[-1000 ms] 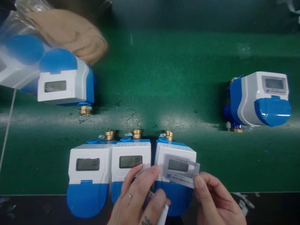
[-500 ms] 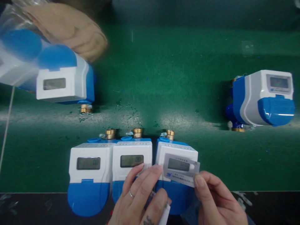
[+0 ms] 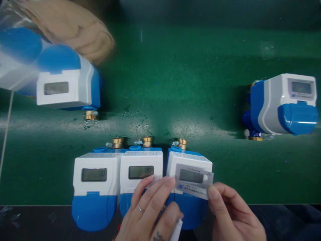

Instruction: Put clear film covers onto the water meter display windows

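Three blue-and-white water meters stand in a row at the near table edge: the left meter [image 3: 96, 187], the middle meter [image 3: 140, 159] and the right meter [image 3: 189, 160]. On the right meter's face, around its display, lies a translucent printed label [image 3: 193, 190], slightly tilted. My right hand [image 3: 233, 214] pinches the label's lower right corner between thumb and index finger. My left hand [image 3: 152, 207] rests over the middle meter, its fingertips at the label's left side. A white piece of paper [image 3: 177, 231] is tucked under my left thumb, mostly hidden.
Another labelled meter [image 3: 288, 103] lies at the right on the green table [image 3: 170, 87]. More meters, one of them [image 3: 60, 88], sit at the upper left beside a brown wrapped bundle [image 3: 82, 30] and clear plastic. Small wet-looking marks [image 3: 139, 118] show mid-table.
Almost nothing moves. The view shifts slightly, and both hands keep their places at the label, which lies nearly as before.
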A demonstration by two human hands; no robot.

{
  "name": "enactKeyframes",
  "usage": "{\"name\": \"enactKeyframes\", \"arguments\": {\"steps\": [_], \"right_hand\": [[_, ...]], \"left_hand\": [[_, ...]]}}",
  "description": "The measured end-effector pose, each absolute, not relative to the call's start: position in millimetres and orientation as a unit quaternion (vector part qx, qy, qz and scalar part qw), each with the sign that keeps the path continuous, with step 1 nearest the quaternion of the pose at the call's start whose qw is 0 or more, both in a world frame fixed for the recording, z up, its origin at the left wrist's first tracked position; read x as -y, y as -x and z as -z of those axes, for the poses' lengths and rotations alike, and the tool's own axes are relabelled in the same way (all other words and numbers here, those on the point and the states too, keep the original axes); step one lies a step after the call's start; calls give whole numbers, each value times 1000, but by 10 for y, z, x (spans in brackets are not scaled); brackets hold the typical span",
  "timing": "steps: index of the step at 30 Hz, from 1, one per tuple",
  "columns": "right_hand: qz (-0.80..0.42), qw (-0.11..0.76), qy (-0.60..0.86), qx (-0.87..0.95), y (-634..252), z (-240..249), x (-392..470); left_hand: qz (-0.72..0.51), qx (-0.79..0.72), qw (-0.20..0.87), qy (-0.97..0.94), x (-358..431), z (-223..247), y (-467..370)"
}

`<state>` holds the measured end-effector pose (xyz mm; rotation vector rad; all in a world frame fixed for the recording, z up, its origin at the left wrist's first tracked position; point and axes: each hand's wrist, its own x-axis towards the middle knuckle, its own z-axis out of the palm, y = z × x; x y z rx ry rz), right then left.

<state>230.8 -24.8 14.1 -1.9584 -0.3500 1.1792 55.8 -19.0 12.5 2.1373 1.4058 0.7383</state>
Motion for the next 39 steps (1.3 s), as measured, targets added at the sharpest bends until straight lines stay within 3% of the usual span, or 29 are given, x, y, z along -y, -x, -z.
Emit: {"name": "enactKeyframes", "arguments": {"steps": [26,39], "right_hand": [[-443,381,793,171,-2290,-148,179],[-388,351,798,300,-2255,-175,142]], "left_hand": [[-263,-511,260,-776,177,-148,-557],[-249,-499,252,-791,208,-81,-567]]}}
